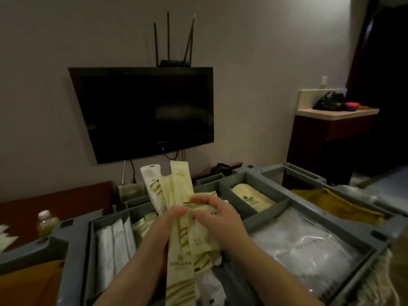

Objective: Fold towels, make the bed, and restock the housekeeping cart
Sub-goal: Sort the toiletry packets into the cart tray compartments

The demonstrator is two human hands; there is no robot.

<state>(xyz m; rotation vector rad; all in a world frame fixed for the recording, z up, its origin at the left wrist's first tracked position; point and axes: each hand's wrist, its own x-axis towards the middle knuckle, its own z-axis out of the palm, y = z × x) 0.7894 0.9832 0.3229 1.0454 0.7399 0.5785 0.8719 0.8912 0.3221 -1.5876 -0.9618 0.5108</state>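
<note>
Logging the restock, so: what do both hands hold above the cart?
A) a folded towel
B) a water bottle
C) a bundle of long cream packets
C: the left hand and right hand both grip long cream packets over the cart.

- One wide-angle view, taken from the person's head, above the near edge of the cart (268, 214).
- It faces forward and somewhat down: the cart's trays fill the lower half, and the wall (254, 62) with the television (143, 113) fills the upper half.
- It is very near the left hand (174, 217) and right hand (218, 215), which are low at centre gripping packets (180, 173), with the forearms entering from the bottom edge.
- Far right, a surface (335, 112) lies well off.
</note>
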